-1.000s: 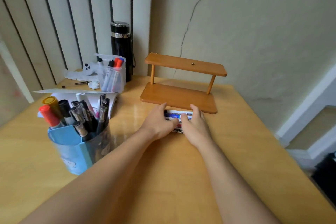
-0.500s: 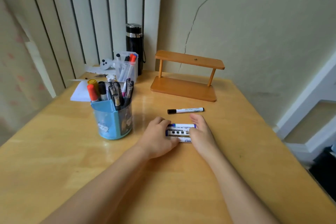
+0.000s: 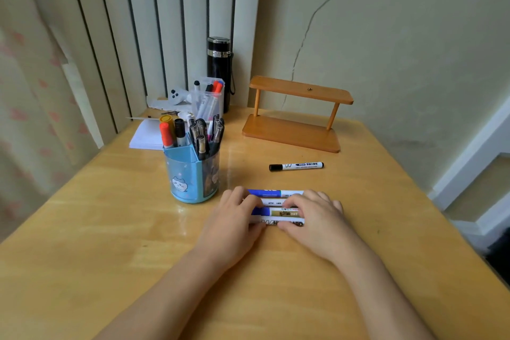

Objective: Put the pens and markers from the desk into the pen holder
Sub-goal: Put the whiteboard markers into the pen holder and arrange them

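Under my fingers lies a row of markers (image 3: 276,207), side by side on the desk and touching one another, all running left to right. The farthest one has a blue cap toward my left hand (image 3: 234,218) and a white barrel; the next is white; the third shows blue and a gold label; the nearest is white with black lettering. Beyond my right hand (image 3: 314,218), well clear of it, a single white marker (image 3: 296,166) with a black cap lies flat, cap pointing left. Just left of my left hand stands the blue pen holder (image 3: 190,174), upright and crowded with pens and markers.
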